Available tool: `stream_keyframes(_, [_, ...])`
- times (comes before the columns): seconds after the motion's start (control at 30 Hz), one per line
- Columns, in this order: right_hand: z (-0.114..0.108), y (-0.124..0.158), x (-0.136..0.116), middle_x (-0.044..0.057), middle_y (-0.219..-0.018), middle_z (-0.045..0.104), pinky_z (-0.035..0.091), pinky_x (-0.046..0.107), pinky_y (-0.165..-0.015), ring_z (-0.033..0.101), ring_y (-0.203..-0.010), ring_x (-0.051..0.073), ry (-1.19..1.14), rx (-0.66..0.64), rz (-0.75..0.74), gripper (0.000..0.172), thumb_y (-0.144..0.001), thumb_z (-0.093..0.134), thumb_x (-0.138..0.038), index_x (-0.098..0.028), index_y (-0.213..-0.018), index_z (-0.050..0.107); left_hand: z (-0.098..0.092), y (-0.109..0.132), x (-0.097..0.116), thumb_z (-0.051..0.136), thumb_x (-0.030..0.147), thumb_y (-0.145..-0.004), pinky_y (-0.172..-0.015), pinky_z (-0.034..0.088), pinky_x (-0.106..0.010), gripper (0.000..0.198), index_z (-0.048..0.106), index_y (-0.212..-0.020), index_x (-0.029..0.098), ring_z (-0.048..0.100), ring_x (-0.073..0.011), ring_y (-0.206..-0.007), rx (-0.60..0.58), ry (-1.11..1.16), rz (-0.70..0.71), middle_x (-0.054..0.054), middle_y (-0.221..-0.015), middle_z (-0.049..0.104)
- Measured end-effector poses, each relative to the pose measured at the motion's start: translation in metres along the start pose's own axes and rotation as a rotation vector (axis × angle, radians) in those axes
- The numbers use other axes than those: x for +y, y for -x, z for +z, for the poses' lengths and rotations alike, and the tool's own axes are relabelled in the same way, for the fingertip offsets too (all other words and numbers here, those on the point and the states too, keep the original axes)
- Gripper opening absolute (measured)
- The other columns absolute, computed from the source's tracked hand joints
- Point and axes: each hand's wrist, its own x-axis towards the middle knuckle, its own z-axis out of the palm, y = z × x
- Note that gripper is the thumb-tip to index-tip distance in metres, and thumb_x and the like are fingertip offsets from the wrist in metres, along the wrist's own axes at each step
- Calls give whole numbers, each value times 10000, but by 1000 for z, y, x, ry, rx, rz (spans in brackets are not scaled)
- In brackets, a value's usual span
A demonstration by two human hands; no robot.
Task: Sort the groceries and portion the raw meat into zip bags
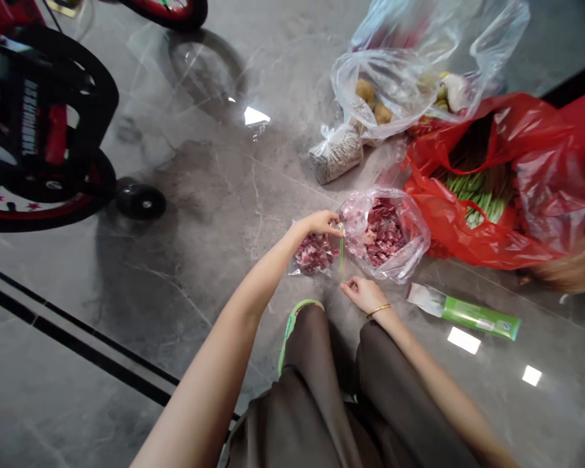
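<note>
My left hand (320,223) pinches the top end of a thin green strip (341,255), stretched upright over a small clear bag of chopped red meat (314,253) on the floor. The lower end of that strip is pinched by my right hand (363,292), which wears a gold bangle. Just right of the strip lies a larger open clear bag of cut red meat (384,233). My knees in brown trousers are below the hands.
A red plastic bag (526,188) with green beans lies right. Behind it are a big clear bag with potatoes (409,78) and a small tied bag of grains (336,155). A green-and-white roll package (468,313) lies by my right wrist. A child's bicycle (43,130) stands left.
</note>
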Motion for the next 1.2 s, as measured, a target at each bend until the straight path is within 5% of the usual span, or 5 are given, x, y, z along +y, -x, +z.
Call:
stream_keyframes(0.37, [6,-17,1,39,-844,673,454,258,-692,644,-775,178,-152,167,-272,509,-855,535,-537,-209,-1244,561,-22,114,-6,648,540,-743,-456,370,-199,400,501,-709,169,498,-80,-461,262,452,-51,50,-544,544])
stream_keyframes(0.57, [-10,-34,-15,49,-916,665,403,229,-672,632,-833,153,157,178,-486,325,-969,387,-361,-244,-1070,672,-26,144,-20,644,525,-766,-506,433,-193,384,548,-722,155,517,-69,-508,407,484,-38,44,-589,595])
stream_keyframes(0.77, [-48,-75,-25,53,-872,692,363,227,-667,618,-804,151,217,137,-464,353,-969,373,-339,-194,-879,681,-67,104,-54,718,453,-677,-581,438,-214,315,651,-710,147,567,-102,-596,407,380,-34,-8,-646,661])
stream_keyframes(0.93, [-63,-108,-29,52,-812,693,350,218,-664,603,-767,148,141,75,-461,347,-952,388,-326,-180,-817,672,-109,50,-69,720,402,-641,-677,443,-249,268,682,-728,152,583,-135,-682,166,84,-59,-26,-711,682])
stream_keyframes(1.2, [-64,-120,-25,76,-825,699,340,227,-639,594,-717,151,183,49,-489,354,-946,379,-311,-157,-838,679,-73,-1,9,740,362,-639,-1035,184,-444,207,731,-835,293,563,-224,-989,-203,-629,263,22,-876,728])
